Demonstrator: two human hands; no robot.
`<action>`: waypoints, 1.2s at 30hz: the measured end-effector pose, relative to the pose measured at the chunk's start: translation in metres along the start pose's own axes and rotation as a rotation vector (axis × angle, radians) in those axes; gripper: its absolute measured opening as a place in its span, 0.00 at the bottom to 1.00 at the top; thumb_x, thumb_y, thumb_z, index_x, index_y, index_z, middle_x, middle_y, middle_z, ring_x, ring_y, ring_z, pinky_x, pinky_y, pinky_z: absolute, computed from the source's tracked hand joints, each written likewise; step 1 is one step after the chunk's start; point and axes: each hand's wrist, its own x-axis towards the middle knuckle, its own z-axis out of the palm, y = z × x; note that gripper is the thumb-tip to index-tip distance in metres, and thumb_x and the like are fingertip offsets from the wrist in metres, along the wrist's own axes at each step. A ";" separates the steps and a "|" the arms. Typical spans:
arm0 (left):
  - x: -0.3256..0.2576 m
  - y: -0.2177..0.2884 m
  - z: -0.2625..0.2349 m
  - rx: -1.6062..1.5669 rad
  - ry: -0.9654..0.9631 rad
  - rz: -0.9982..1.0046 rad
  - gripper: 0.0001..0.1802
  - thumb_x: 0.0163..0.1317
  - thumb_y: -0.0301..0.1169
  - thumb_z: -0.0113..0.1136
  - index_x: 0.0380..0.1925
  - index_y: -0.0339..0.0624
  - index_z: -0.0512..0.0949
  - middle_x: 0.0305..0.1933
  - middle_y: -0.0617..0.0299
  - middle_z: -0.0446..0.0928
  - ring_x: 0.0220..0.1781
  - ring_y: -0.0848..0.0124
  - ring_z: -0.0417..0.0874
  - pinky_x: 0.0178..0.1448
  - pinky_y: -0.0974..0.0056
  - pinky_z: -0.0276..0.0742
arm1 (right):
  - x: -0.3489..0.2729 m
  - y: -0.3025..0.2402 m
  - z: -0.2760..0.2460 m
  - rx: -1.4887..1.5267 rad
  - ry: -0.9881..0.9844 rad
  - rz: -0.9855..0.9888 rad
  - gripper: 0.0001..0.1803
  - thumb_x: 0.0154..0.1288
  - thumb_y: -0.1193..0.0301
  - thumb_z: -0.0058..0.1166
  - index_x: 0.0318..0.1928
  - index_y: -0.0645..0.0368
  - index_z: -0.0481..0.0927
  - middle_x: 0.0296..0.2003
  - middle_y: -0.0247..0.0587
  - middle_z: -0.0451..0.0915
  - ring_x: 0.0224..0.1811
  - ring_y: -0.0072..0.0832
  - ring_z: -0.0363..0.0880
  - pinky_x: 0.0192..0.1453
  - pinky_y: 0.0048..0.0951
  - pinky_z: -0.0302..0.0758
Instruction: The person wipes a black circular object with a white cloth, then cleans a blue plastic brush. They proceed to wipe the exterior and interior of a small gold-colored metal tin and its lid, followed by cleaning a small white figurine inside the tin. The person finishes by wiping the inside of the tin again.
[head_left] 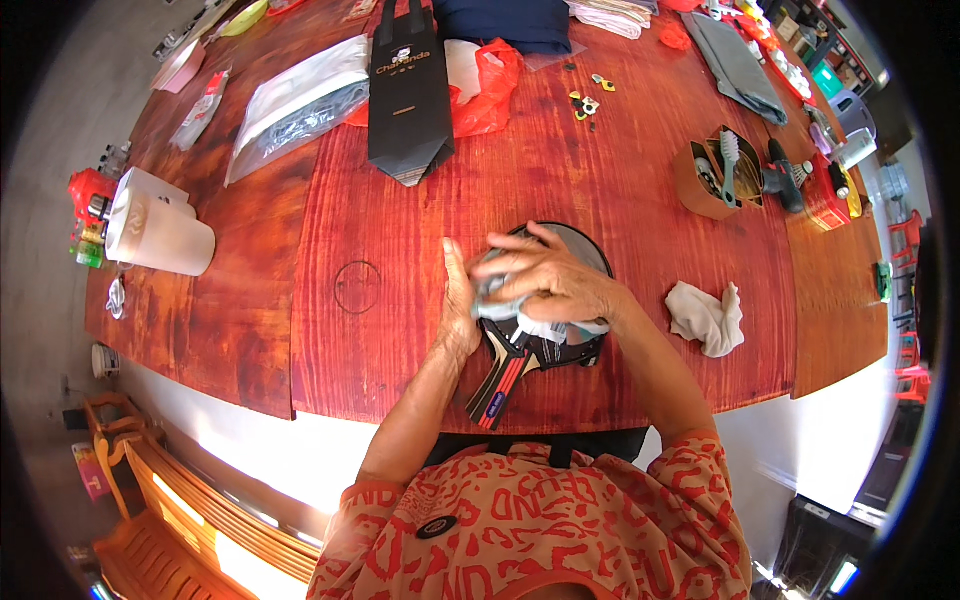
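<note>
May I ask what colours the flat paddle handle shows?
The flat handle is black with red stripes and a blue patch, clearest in the head view.

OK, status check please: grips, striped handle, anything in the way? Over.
Left grip upright beside a pale, cloth-like bundle; right grip blurred, over it. Striped handle uncovered, pointing toward the person. Crumpled white cloth off right, apart from both.

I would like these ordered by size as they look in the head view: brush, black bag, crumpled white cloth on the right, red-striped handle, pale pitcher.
1. Black bag
2. Pale pitcher
3. Crumpled white cloth and red-striped handle: too alike to rank surely
4. Brush, smallest
</note>
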 end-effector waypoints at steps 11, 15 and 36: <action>-0.001 -0.011 0.000 0.112 0.162 0.074 0.46 0.57 0.69 0.47 0.55 0.34 0.71 0.52 0.52 0.75 0.52 0.66 0.78 0.57 0.62 0.75 | 0.003 0.028 0.005 -0.387 0.237 0.114 0.21 0.62 0.66 0.47 0.57 0.42 0.76 0.61 0.30 0.71 0.69 0.34 0.60 0.71 0.49 0.49; -0.003 -0.009 0.012 0.057 0.145 0.144 0.20 0.57 0.34 0.67 0.45 0.30 0.78 0.38 0.59 0.81 0.36 0.74 0.80 0.42 0.71 0.77 | -0.015 0.044 0.007 -0.405 0.476 0.244 0.20 0.64 0.66 0.45 0.57 0.50 0.74 0.55 0.36 0.73 0.58 0.39 0.68 0.62 0.44 0.61; 0.004 -0.023 0.017 -0.037 0.409 0.221 0.18 0.64 0.40 0.60 0.41 0.34 0.79 0.40 0.62 0.79 0.40 0.73 0.77 0.46 0.66 0.75 | -0.079 -0.030 0.074 -0.654 0.810 0.499 0.27 0.56 0.74 0.55 0.57 0.71 0.71 0.53 0.58 0.66 0.49 0.50 0.66 0.52 0.45 0.67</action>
